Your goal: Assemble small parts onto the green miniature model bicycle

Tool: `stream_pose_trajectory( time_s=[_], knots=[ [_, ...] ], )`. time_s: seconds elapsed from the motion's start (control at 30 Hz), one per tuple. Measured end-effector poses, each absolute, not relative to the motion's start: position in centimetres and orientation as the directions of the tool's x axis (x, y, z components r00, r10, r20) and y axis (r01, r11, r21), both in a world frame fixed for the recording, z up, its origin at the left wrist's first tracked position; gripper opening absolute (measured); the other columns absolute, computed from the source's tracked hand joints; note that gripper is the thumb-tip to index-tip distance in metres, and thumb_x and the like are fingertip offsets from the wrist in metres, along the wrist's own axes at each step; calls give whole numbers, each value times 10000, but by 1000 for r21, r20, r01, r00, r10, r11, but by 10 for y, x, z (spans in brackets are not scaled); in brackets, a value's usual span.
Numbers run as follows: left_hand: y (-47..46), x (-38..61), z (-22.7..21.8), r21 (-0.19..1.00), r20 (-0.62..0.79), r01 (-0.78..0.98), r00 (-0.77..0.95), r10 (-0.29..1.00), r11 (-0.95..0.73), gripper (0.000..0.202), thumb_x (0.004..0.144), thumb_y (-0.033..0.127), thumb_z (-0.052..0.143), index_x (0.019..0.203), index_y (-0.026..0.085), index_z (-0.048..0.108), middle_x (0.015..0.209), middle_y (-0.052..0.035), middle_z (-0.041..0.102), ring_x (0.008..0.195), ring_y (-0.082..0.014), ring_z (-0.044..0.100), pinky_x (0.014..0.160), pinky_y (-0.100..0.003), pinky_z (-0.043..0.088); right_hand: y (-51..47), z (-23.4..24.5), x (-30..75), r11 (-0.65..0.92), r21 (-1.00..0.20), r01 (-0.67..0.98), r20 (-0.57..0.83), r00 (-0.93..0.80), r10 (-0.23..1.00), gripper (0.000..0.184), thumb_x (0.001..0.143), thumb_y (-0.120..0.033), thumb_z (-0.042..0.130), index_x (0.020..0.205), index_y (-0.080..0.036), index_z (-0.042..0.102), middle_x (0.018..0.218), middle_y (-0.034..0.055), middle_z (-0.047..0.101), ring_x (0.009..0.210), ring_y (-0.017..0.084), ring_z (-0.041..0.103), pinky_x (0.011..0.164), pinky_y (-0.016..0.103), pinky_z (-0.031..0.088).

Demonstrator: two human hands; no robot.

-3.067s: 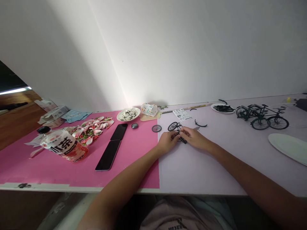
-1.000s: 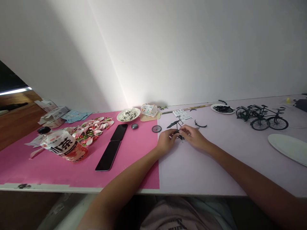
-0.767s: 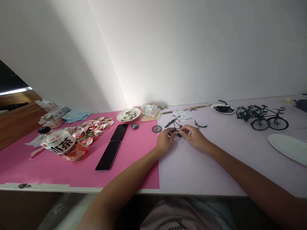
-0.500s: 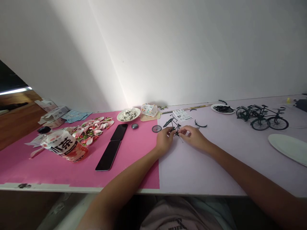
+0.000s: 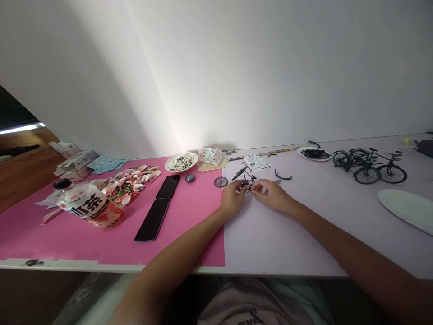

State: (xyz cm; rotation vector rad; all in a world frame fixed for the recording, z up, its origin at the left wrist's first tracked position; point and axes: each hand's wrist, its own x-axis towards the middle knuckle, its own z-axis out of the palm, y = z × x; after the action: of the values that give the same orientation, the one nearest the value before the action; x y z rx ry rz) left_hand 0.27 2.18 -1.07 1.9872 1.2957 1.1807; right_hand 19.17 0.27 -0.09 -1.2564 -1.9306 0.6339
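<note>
Both hands meet over a small dark model bicycle frame [image 5: 249,174] near the middle of the table. My left hand [image 5: 232,197] is closed on the frame's lower left part. From the right, the fingertips of my right hand [image 5: 269,192] pinch at the same frame's lower end, close to the left fingers. What exactly sits between the fingertips is too small to make out. A loose spoked wheel [image 5: 221,181] lies just left of my left hand. Beyond my right hand are a curved dark part [image 5: 283,176] and a printed instruction sheet [image 5: 257,163].
Assembled model bicycles [image 5: 380,167] stand at the right, near a white plate [image 5: 407,208]. A plate of black parts [image 5: 314,154] lies behind. On the pink side are a phone [image 5: 154,219], a drink bottle [image 5: 91,205], petal-like pieces [image 5: 130,183] and a plate of small pieces [image 5: 181,162].
The frame has tilted slightly, and the fingers of both hands have shifted a little on it. Everything else on the table stays in place.
</note>
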Motion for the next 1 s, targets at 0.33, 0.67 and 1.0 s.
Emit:
stream_pose_trajectory(
  time_s=[0.33,0.67,1.0],
  knots=[
    [22,3,-11,749,394,491,212,895,-446,271,929,325,671,1130,160,745,987,-81,792,802,-178,716,721,-276,559,2,-2,193,398,-741,540,294,-273,916,219,879,-427,616,908,-226,698,903,40,672,743,178,565,658,311,463],
    [23,3,-12,743,386,495,232,893,-450,292,931,354,660,1134,162,743,963,-81,791,793,-185,716,733,-284,566,4,-4,194,401,-750,527,289,-284,914,220,870,-441,625,886,-231,689,884,37,671,737,181,573,654,317,471],
    [22,3,-8,725,387,492,290,876,-483,248,945,332,621,1060,161,759,920,-68,786,782,-172,703,716,-259,542,4,-3,195,391,-759,520,264,-303,916,222,869,-442,628,886,-227,679,856,36,674,752,193,591,658,322,469]
  ],
)
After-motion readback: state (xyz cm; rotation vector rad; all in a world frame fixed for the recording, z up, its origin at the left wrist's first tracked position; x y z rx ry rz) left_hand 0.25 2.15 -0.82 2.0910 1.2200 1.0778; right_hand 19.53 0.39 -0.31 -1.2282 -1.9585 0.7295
